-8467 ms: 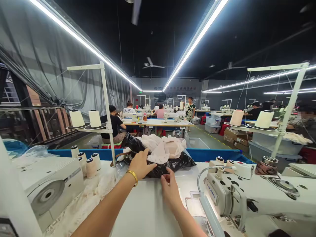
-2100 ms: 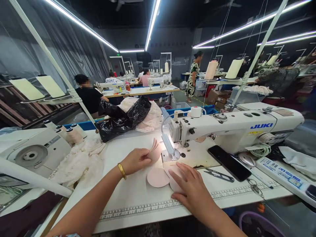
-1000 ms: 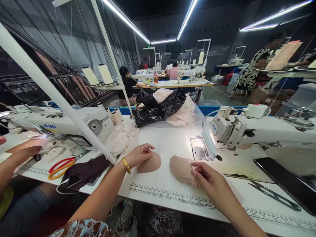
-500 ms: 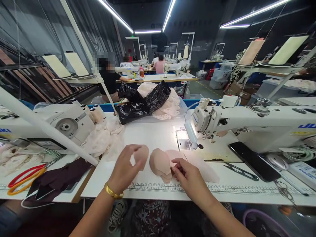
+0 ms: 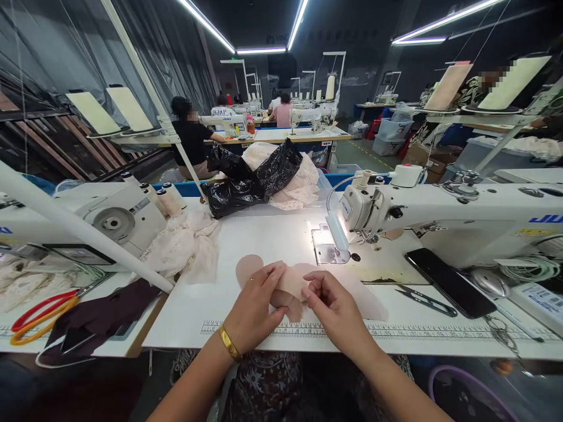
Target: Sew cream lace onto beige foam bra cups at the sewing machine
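One pale cut piece [image 5: 291, 282] sits between your left hand [image 5: 258, 300] and your right hand [image 5: 338, 302]

At your far left, a white sewing machine [image 5: 83, 214] stands on the neighbouring table. In front of it lie scissors [image 5: 65, 303] with red and orange handles, and next to them a crumpled dark cloth [image 5: 105, 313]. Cream lace fabric [image 5: 173, 249] is heaped at the left end of your white tabletop [image 5: 264, 234], with thread cones [image 5: 170, 200] behind it.

A rounded pale panel [image 5: 246, 268] lies flat just beyond your left hand. That hand, with a gold bracelet [image 5: 229, 343] at the wrist, curves inward: its fingertips touch the left part of the cut piece, its thumb parted from them near the lower edge. How firmly it holds, you cannot tell. The piece is right in front of you, near the printed ruler [image 5: 396, 334]. Farther back rests a black plastic bag [image 5: 237, 186].

Your right hand pinches the piece's right edge between thumb and forefinger. More pale material [image 5: 369, 300] lies flat just beside it. Farther right, a slim lamp [image 5: 336, 230] lights the needle plate [image 5: 332, 253] of your own machine [image 5: 440, 205]; in front of that machine, thread snips [image 5: 433, 303] lie beside a black phone [image 5: 448, 281].
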`<state>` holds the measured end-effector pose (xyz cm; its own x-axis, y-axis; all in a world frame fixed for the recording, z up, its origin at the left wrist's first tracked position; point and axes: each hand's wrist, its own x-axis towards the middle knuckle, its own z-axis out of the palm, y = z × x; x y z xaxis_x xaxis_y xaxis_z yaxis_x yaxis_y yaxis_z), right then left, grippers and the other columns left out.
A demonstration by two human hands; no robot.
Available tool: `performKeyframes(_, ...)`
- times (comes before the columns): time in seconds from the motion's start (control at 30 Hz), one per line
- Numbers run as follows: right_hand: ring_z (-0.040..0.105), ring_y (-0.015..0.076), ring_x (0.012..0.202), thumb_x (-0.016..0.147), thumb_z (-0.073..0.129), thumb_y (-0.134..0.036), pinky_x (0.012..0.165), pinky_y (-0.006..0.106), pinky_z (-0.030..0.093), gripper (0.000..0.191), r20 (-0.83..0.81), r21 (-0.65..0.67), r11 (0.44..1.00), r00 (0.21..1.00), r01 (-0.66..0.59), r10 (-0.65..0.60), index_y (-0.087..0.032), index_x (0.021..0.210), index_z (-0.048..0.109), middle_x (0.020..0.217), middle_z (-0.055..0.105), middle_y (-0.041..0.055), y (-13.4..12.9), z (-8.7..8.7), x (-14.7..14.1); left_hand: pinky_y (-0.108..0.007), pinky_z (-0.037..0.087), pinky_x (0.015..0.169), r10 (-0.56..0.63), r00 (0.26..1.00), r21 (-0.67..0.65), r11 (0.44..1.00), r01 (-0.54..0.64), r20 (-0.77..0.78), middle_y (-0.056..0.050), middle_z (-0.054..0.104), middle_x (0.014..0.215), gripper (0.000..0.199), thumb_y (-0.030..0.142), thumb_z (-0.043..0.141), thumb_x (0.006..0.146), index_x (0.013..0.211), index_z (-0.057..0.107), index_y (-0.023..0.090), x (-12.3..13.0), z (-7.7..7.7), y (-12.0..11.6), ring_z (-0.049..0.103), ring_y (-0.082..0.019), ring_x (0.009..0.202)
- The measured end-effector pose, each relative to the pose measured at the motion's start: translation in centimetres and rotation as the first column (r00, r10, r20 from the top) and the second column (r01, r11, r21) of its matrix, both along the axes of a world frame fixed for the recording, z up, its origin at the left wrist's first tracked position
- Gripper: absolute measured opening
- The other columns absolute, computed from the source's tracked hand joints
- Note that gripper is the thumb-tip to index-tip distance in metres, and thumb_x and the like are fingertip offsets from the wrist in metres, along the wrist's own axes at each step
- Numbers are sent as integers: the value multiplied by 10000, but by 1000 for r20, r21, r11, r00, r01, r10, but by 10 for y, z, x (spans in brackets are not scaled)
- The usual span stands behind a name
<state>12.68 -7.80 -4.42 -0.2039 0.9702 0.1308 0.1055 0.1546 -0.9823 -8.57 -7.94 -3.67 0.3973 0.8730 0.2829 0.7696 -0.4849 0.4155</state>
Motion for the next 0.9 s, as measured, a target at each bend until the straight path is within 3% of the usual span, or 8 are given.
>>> performKeyframes(0.1, 542, 167, 758, 956, 615, -438, 712, 291, 464, 229, -37, -33, 998, 997, 60, -61, -241, 1073, 618, 815, 515, -23, -5, -5, 10, -517, 399, 1205, -24, 1000, 55, 998, 25, -18, -121, 462, 1560, 849, 80, 584, 810, 1582, 257, 218, 0, -1, 2, 438, -284, 1428)
performKeyframes(0.3, 552, 182, 783, 981, 578, -467, 743, 313, 480, 267, 7, -70, 997, 999, 42, -42, -237, 1114, 594, 843, 501, -13, -13, -21, 18, -496, 533, 1020, 112, 991, 277, 952, -128, 74, -105, 658, 1284, 413, 61, 492, 901, 1237, 675, 217, -14, -2, 11, 606, -281, 1190)
performKeyframes(0.5, 557, 182, 783, 982, 570, -463, 729, 310, 490, 271, 18, -62, 997, 999, 37, -36, -237, 1130, 595, 861, 511, -5, -15, -20, 15, -396, 545, 934, 331, 875, 389, 799, -459, 352, -66, 656, 1131, 238, 123, 558, 931, 1004, 754, 236, -55, 29, 7, 638, -238, 1085)
performKeyframes(0.57, 568, 185, 789, 988, 560, -448, 729, 309, 497, 255, 22, -38, 999, 999, 28, -27, -236, 1126, 598, 861, 522, -2, -16, -18, 11, -389, 541, 930, 404, 853, 475, 710, -520, 331, -65, 662, 1057, 203, 134, 577, 928, 993, 748, 222, -71, 32, 1, 651, -239, 1048)
performKeyframes(0.67, 581, 189, 806, 1006, 535, -394, 729, 307, 499, 208, 93, 53, 999, 996, -9, 4, -243, 1130, 607, 868, 560, 8, -17, -17, 3, -391, 539, 854, 521, 840, 657, 580, -481, 155, -65, 646, 905, 156, 155, 609, 918, 959, 750, 206, -86, 25, -12, 649, -249, 907)
performKeyframes(0.73, 589, 195, 826, 1018, 509, -348, 722, 308, 498, 193, 178, 148, 988, 984, -48, 21, -249, 1147, 612, 903, 594, 22, -15, -17, -2, -399, 527, 785, 580, 815, 678, 604, -419, -13, -76, 644, 860, 155, 164, 597, 914, 926, 748, 199, -87, 18, -18, 638, -264, 844)
performKeyframes(0.83, 601, 202, 822, 1017, 479, -287, 711, 319, 497, 216, 301, 258, 959, 953, -114, 32, -244, 1188, 605, 921, 622, 31, -11, -15, -6, -427, 524, 743, 548, 810, 498, 773, -394, -209, -111, 666, 925, 210, 244, 584, 919, 1049, 733, 173, -77, 10, -22, 643, -300, 856)
performKeyframes(0.9, 609, 203, 801, 1008, 478, -261, 710, 324, 500, 244, 347, 258, 957, 937, -130, 34, -233, 1224, 586, 897, 625, 25, -7, -12, -5, -452, 539, 791, 462, 861, 357, 857, -372, -212, -135, 671, 1050, 344, 350, 613, 921, 1198, 683, 159, -66, 9, -22, 648, -323, 957)
